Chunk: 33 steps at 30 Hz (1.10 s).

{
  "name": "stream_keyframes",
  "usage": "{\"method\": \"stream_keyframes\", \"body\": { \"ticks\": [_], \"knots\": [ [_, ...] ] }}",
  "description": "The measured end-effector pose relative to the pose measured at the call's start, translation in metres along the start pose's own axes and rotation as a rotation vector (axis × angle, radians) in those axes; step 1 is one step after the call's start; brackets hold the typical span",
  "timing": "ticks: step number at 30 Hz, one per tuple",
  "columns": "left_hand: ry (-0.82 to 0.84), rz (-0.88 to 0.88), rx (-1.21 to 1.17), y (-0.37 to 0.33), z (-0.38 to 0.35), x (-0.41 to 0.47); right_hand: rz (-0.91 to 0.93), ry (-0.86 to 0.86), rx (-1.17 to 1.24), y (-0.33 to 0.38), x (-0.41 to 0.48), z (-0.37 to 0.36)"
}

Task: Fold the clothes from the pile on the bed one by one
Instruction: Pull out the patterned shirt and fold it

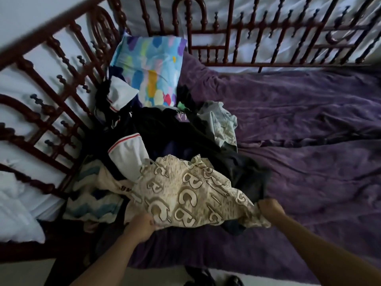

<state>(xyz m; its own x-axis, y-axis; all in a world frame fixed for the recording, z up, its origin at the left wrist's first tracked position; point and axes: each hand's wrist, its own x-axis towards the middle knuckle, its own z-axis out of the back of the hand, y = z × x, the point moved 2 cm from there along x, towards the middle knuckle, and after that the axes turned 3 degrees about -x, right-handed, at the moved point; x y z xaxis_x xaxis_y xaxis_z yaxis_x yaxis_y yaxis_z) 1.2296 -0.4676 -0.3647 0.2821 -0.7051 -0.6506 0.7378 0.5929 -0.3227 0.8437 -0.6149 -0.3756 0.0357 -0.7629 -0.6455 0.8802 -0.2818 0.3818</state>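
Garment [185, 190] gripped by both hands [142, 226].

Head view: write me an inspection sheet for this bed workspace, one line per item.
Surface: rumpled purple plush bedspread.
Job's things: beige letter-printed garment lying across the near side of the pile of dark and white clothes.
Clutter: multicoloured pastel pillow in the far corner, behind the pile.
Hands: left hand grips the garment's near edge; right hand grips its right corner.
Cables: nothing seen.
Surroundings: dark turned-wood bed railing along two sides.
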Motion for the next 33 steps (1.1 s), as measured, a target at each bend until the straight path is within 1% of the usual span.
{"method": "stream_keyframes", "body": {
  "ticks": [1,2,3,4,5,6,7,9,10,11,12,16,17,18,20,21,22,23,24,25,26,27,28,29,30,32,33],
  "knots": [
    [0.051,0.029,0.044,0.006,-0.008,-0.005,0.125,0.038,-0.124,-0.008,-0.003,-0.014],
    [0.06,0.048,0.071,0.01,-0.011,-0.009,0.087,0.266,-0.182,-0.014,-0.002,-0.026],
    [0.038,0.056,0.078,0.011,-0.012,-0.012,0.217,0.298,-0.303,-0.021,0.001,-0.035],
    [0.004,0.053,0.078,0.008,-0.011,-0.013,0.326,0.128,-0.436,-0.021,-0.007,-0.041],
    [-0.024,0.042,0.084,0.003,-0.008,-0.013,0.209,0.206,-0.522,-0.022,-0.009,-0.042],
    [-0.048,0.013,0.091,-0.004,-0.005,-0.012,0.125,0.267,-0.483,-0.02,-0.01,-0.04],
    [-0.07,-0.031,0.093,-0.013,-0.002,-0.008,0.079,0.289,-0.339,-0.02,-0.01,-0.044],
    [-0.102,-0.128,0.094,-0.034,0.005,0.002,0.054,0.106,-0.246,-0.011,-0.003,-0.044],
    [-0.116,-0.173,0.102,-0.045,0.009,0.008,0.018,-0.001,-0.2,-0.003,0.003,-0.04],
    [-0.133,-0.216,0.118,-0.056,0.014,0.016,0.02,-0.113,-0.14,0.008,0.009,-0.038],
    [-0.152,-0.261,0.138,-0.066,0.019,0.025,0.026,-0.169,-0.095,0.02,0.017,-0.037],
    [-0.209,-0.403,0.174,-0.1,0.036,0.062,0.02,-0.099,0.012,0.066,0.034,-0.062],
    [-0.211,-0.428,0.183,-0.107,0.039,0.071,0.054,-0.112,0.009,0.074,0.031,-0.073],
    [-0.214,-0.456,0.202,-0.114,0.042,0.081,0.112,-0.169,-0.006,0.079,0.024,-0.084],
    [-0.225,-0.498,0.232,-0.128,0.044,0.099,0.316,-0.346,-0.03,0.082,-0.002,-0.11],
    [-0.23,-0.511,0.235,-0.135,0.043,0.108,0.418,-0.392,-0.057,0.081,-0.02,-0.124],
    [-0.231,-0.518,0.238,-0.141,0.04,0.116,0.506,-0.399,-0.105,0.076,-0.037,-0.14],
    [-0.222,-0.511,0.243,-0.146,0.036,0.123,0.569,-0.369,-0.174,0.067,-0.051,-0.156],
    [-0.186,-0.492,0.258,-0.149,0.03,0.128,0.59,-0.294,-0.231,0.057,-0.063,-0.171],
    [-0.123,-0.467,0.294,-0.149,0.022,0.133,0.56,-0.19,-0.271,0.046,-0.072,-0.182],
    [-0.045,-0.445,0.35,-0.146,0.012,0.136,0.486,-0.082,-0.296,0.035,-0.078,-0.19],
    [0.039,-0.428,0.406,-0.139,-0.001,0.137,0.406,-0.004,-0.315,0.025,-0.081,-0.194],
    [0.116,-0.421,0.438,-0.129,-0.014,0.136,0.329,0.03,-0.32,0.018,-0.082,-0.195],
    [0.17,-0.413,0.455,-0.117,-0.026,0.133,0.258,0.005,-0.313,0.014,-0.08,-0.191],
    [0.182,-0.409,0.472,-0.105,-0.036,0.129,0.199,-0.072,-0.282,0.014,-0.076,-0.182],
    [0.138,-0.401,0.479,-0.08,-0.044,0.117,0.13,-0.337,-0.155,0.021,-0.065,-0.159],
    [0.121,-0.392,0.463,-0.069,-0.044,0.111,0.091,-0.427,-0.086,0.028,-0.059,-0.149]
  ]
}}
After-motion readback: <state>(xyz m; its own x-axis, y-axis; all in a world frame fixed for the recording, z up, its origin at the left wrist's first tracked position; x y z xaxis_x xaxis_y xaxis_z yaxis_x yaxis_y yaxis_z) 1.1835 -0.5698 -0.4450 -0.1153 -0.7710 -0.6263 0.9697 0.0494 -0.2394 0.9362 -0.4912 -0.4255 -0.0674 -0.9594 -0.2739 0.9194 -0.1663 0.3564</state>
